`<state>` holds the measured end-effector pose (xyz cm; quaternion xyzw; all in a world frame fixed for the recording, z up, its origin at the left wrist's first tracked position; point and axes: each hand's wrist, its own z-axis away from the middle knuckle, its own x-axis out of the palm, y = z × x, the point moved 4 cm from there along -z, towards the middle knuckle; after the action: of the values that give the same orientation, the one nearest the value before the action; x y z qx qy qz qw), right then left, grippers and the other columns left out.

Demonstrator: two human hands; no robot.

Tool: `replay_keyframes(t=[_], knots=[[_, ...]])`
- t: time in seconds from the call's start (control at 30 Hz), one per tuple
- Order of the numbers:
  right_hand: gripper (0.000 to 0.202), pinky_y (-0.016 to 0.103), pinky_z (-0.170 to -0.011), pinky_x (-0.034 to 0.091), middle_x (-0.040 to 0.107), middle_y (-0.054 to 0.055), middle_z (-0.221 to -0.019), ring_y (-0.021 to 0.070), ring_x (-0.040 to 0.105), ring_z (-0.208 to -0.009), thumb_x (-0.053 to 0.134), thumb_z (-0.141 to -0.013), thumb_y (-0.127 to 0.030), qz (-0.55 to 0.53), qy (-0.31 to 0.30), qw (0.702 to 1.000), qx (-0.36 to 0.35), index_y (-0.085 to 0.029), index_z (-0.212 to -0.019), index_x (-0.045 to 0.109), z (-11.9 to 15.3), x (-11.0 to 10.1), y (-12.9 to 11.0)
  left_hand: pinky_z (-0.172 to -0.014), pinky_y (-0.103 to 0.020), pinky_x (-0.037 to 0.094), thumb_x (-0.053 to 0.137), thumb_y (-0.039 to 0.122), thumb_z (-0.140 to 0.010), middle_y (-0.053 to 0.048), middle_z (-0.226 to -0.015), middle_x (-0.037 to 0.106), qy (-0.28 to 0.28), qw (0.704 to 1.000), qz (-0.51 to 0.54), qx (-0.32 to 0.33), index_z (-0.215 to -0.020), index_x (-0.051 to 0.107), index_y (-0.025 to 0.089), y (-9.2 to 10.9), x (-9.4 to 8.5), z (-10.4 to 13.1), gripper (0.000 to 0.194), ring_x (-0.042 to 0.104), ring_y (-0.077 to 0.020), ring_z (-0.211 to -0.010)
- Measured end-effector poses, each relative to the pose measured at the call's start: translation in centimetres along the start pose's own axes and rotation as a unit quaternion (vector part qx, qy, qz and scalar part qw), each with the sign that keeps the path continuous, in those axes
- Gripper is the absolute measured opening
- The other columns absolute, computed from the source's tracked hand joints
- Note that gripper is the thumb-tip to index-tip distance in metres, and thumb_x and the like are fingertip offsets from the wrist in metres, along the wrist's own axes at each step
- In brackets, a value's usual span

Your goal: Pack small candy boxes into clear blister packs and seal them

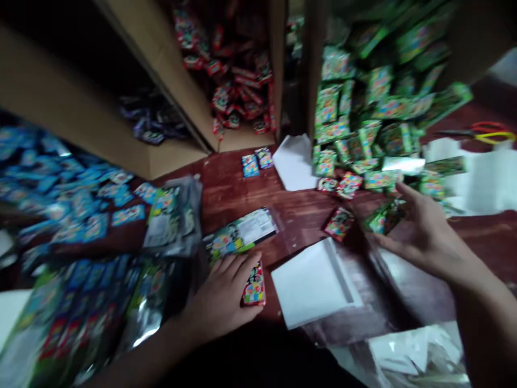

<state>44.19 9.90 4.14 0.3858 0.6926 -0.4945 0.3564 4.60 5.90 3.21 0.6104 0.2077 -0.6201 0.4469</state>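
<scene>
My left hand [230, 288] is closed around a small red printed packet [255, 285], low in the middle of the head view. My right hand [428, 234] has its thumb and fingers spread apart. Between them are small green packets [382, 216], blurred; whether the fingers touch them is unclear. Left of that hand, a single red packet [339, 223] lies on the dark red table [230, 191]. Just beyond my left hand is a clear bag with a printed green card [246, 231].
Cardboard boxes hold red packets [242, 91] and dark purple packets [155, 121]. Green packets [375, 129] spill from another box at right; blue packets [76, 188] are heaped at left. White paper [315, 283], filled clear bags [173, 215] and scissors [493, 132] lie around.
</scene>
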Motion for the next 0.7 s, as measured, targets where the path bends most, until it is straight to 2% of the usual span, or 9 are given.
replay_keyframes(t=[0.07,0.13,0.17,0.2,0.23,0.3,0.4,0.57,0.7], knots=[[0.098,0.060,-0.113,0.043,0.045,0.015,-0.152,0.0399,0.047,-0.137,0.073,-0.082,-0.048,-0.133,-0.108,0.983,-0.068,-0.030,-0.160,0.018,0.7,2.0,-7.3,-0.113,-0.046,0.038,0.076,0.044,-0.078,-0.012,-0.142,0.059,-0.034,0.999,0.011,-0.006,-0.151,0.039,0.019,-0.6,1.3,1.7,0.086,0.052,-0.0316,-0.130],[0.095,0.056,-0.116,0.042,0.040,0.010,-0.158,0.0354,0.041,-0.143,0.070,-0.084,-0.035,-0.211,-0.238,0.934,-0.164,-0.032,-0.161,0.015,2.6,4.7,-14.9,-0.114,-0.046,0.036,0.076,0.047,-0.079,-0.013,-0.145,0.056,-0.050,0.999,0.018,-0.006,-0.152,0.037,0.018,-1.1,2.3,3.2,0.088,0.049,-0.0317,-0.133],[0.100,0.052,-0.119,0.041,0.039,0.009,-0.159,0.0326,0.040,-0.144,0.068,-0.083,-0.026,-0.234,-0.300,0.902,-0.204,-0.030,-0.163,0.008,4.0,6.2,-18.1,-0.114,-0.046,0.035,0.076,0.048,-0.080,-0.014,-0.146,0.054,-0.053,0.998,0.022,-0.006,-0.153,0.035,0.018,-1.3,2.6,4.0,0.090,0.048,-0.0318,-0.135],[0.104,0.050,-0.120,0.039,0.038,0.010,-0.160,0.0311,0.039,-0.146,0.067,-0.082,-0.019,-0.252,-0.338,0.879,-0.223,-0.027,-0.163,0.002,5.3,7.6,-20.4,-0.114,-0.046,0.035,0.076,0.049,-0.081,-0.014,-0.147,0.053,-0.054,0.998,0.026,-0.008,-0.154,0.032,0.017,-1.5,2.9,4.7,0.091,0.046,-0.0317,-0.136],[0.108,0.049,-0.121,0.038,0.035,0.011,-0.162,0.0306,0.036,-0.147,0.065,-0.081,-0.014,-0.260,-0.357,0.869,-0.225,-0.024,-0.163,-0.004,6.5,8.9,-21.9,-0.114,-0.045,0.035,0.076,0.049,-0.081,-0.015,-0.148,0.052,-0.053,0.998,0.030,-0.011,-0.155,0.030,0.017,-1.6,3.1,5.3,0.093,0.045,-0.0314,-0.137],[0.114,0.048,-0.119,0.039,0.033,0.016,-0.163,0.0316,0.035,-0.148,0.066,-0.081,-0.010,-0.259,-0.355,0.878,-0.188,-0.019,-0.162,-0.014,8.3,11.1,-22.8,-0.113,-0.045,0.035,0.076,0.048,-0.082,-0.016,-0.149,0.051,-0.051,0.998,0.041,-0.018,-0.157,0.025,0.017,-1.7,3.5,6.4,0.096,0.044,-0.0310,-0.138],[0.120,0.052,-0.117,0.041,0.032,0.021,-0.162,0.0346,0.035,-0.147,0.072,-0.083,-0.016,-0.239,-0.317,0.908,-0.134,-0.018,-0.160,-0.020,9.7,12.4,-21.3,-0.112,-0.046,0.035,0.078,0.048,-0.080,-0.016,-0.149,0.049,-0.053,0.996,0.065,-0.013,-0.159,0.019,0.020,-1.4,4.0,7.2,0.103,0.043,-0.0321,-0.137],[0.122,0.061,-0.123,0.023,0.016,0.021,-0.168,0.0346,0.025,-0.153,0.077,-0.085,-0.031,-0.240,-0.281,0.919,-0.139,-0.022,-0.160,-0.019,10.3,11.6,-19.0,-0.113,-0.047,0.032,0.078,0.047,-0.080,-0.015,-0.152,0.046,-0.036,0.992,0.111,0.048,-0.159,0.018,0.022,0.7,4.6,6.0,0.102,0.042,-0.0330,-0.137],[0.119,0.065,-0.122,0.020,0.022,0.021,-0.166,0.0354,0.029,-0.151,0.075,-0.086,-0.041,-0.208,-0.254,0.931,-0.158,-0.022,-0.160,-0.017,11.0,11.5,-19.0,-0.114,-0.049,0.030,0.077,0.046,-0.079,-0.015,-0.155,0.043,-0.020,0.990,0.122,0.074,-0.159,0.017,0.021,1.7,4.8,5.1,0.104,0.041,-0.0334,-0.138]])
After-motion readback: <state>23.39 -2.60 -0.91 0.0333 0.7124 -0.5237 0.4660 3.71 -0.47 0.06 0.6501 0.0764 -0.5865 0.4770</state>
